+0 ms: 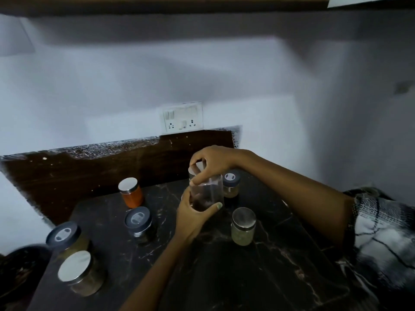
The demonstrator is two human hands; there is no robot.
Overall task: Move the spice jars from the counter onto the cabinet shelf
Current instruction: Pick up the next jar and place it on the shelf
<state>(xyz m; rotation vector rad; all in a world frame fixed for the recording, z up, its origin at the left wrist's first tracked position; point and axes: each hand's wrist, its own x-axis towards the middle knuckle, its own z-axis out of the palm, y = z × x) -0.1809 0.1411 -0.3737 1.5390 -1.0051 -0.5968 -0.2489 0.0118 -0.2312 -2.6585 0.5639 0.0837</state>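
Both my hands hold one clear jar (207, 194) with dark contents, tilted above the dark marble counter (247, 277). My left hand (193, 217) grips its lower body from below. My right hand (211, 163) pinches its silver lid (196, 169) from above. Several other spice jars stand on the counter: an orange one (131, 192), a dark-lidded one (139, 224), a pale one with a steel lid (243, 226), a dark-lidded one behind the held jar (231, 184), and two at the left front (67, 239) (82, 273).
A wall socket plate (183, 117) sits on the white wall above a dark backsplash (89, 171). A dark wooden edge (157, 5) runs along the top of the view. A dark round object (20, 263) lies at the far left.
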